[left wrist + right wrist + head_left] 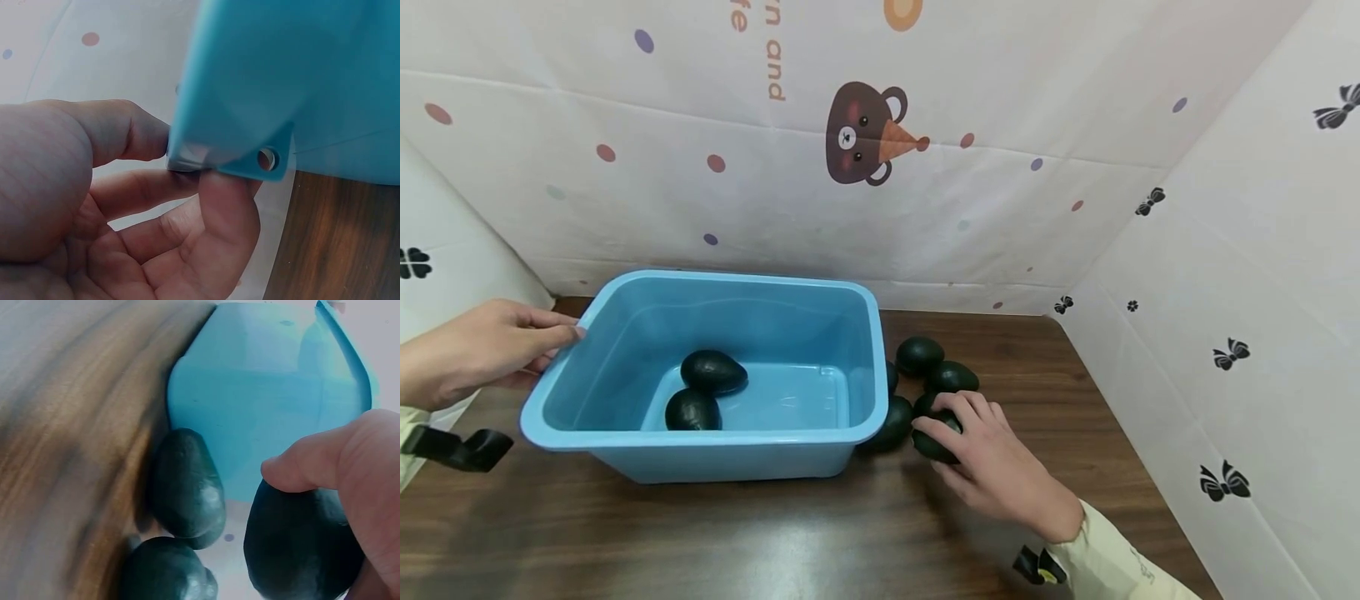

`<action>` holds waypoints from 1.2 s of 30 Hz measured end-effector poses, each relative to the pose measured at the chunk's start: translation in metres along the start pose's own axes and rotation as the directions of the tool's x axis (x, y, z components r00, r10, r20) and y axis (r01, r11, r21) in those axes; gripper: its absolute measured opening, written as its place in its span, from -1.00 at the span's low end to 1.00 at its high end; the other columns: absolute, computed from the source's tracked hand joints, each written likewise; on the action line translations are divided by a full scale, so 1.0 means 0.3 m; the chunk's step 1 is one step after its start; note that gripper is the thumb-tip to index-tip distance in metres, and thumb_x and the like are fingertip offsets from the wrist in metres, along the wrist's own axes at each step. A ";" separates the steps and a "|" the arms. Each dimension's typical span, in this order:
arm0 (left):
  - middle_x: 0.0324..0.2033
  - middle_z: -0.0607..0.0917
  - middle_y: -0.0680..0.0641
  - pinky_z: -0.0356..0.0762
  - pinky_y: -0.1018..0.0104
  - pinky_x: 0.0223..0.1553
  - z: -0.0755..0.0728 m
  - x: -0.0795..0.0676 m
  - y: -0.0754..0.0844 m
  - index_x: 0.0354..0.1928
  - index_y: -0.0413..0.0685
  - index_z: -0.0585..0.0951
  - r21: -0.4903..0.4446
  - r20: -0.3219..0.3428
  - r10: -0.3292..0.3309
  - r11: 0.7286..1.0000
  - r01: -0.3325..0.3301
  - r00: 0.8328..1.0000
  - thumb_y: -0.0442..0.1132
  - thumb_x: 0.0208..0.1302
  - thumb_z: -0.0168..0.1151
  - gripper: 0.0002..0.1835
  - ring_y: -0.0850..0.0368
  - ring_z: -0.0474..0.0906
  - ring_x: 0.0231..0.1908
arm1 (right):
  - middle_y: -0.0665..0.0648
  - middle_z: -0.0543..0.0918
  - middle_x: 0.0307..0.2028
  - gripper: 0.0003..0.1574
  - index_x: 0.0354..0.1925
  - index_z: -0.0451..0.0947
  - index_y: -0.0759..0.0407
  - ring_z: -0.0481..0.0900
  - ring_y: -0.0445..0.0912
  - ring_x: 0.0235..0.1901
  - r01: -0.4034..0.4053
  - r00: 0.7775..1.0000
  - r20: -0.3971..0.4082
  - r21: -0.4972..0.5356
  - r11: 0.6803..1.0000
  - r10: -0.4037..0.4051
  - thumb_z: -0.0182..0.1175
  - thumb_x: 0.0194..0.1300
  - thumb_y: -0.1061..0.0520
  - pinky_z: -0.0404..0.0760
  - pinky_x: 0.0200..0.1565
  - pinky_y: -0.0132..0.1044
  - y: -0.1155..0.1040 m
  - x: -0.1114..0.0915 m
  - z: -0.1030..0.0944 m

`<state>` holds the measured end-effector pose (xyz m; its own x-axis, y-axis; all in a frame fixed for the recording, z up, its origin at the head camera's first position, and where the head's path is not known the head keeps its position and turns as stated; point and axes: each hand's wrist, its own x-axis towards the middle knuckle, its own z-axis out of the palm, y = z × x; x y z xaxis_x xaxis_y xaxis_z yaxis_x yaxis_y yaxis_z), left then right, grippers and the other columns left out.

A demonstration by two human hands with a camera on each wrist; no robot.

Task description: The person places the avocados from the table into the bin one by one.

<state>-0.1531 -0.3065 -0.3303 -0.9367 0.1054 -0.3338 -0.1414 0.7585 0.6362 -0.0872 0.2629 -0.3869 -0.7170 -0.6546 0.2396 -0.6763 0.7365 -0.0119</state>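
Left fingers (228, 219) grip blue tub (700, 437); two avocados (703, 383) inside.

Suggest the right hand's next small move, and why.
Probably carry the held avocado over the blue tub's right rim: the right hand grips it just outside, two avocados lie inside, and the left hand holds the left rim.

2 pale yellow-green sleeves (1101, 554), the right faintly patterned; 2 black wrist straps (452, 447), 1 yellow-marked.
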 end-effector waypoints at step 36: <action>-0.28 0.75 -0.15 0.83 -0.08 -0.21 0.002 0.005 -0.015 0.41 -0.69 0.20 0.006 -0.005 -0.004 1.000 0.004 1.000 0.03 0.69 -0.14 -0.25 0.02 0.75 -0.33 | 0.12 0.44 0.26 -0.29 0.34 0.51 -0.16 0.36 0.06 0.25 -0.004 0.998 -0.058 0.015 1.000 0.005 0.48 0.26 0.06 0.44 0.12 0.11 0.004 0.043 -0.132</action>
<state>-0.1536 -0.3092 -0.3341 -0.9377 0.0996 -0.3329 -0.1430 0.7625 0.6310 -0.0905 0.2621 -0.3454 -0.7093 -0.6401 0.2954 -0.6761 0.7363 -0.0278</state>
